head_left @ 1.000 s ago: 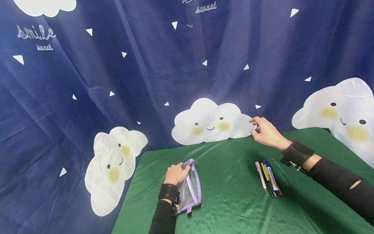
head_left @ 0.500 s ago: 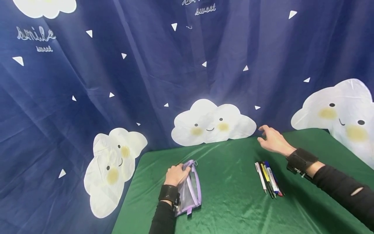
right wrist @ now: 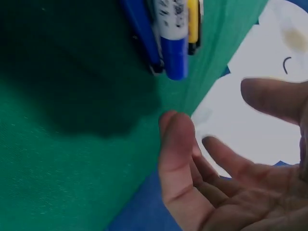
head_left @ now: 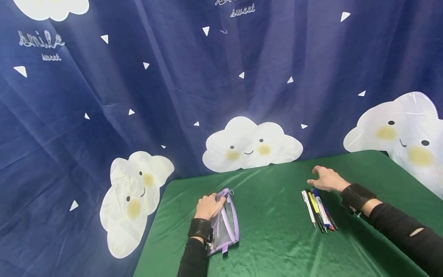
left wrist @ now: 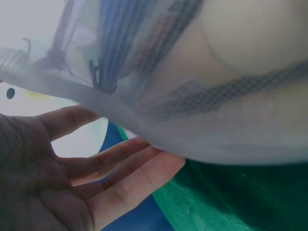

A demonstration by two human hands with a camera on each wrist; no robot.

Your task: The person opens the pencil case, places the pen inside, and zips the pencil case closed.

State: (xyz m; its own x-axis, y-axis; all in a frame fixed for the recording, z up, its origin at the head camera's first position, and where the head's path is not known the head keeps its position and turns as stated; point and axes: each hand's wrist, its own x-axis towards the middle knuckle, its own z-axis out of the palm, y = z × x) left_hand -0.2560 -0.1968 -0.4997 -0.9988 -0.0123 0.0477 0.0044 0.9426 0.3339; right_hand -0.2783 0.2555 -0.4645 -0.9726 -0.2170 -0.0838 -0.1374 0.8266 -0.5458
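Observation:
My left hand (head_left: 209,206) grips the far left side of a see-through mesh pencil case (head_left: 228,227) with purple trim, which lies on the green cloth. In the left wrist view its fingers (left wrist: 130,185) reach under the edge of the mesh (left wrist: 231,139), and dark shapes show through it. My right hand (head_left: 327,179) hovers just beyond the far ends of a small bundle of pens, fingers loosely bent and nothing in them. The bundle has a white pen (head_left: 308,207), a yellow one (head_left: 313,201) and a white marker with a blue cap (right wrist: 174,53).
Green cloth (head_left: 266,215) covers the table, its back edge meeting a dark blue curtain (head_left: 194,77) printed with white smiling clouds (head_left: 249,132). Between the pencil case and the pens lies a stretch of wrinkled cloth.
My right hand has come down and slightly right, from in front of the curtain to near the pens' far ends. The left hand and pencil case have stayed put.

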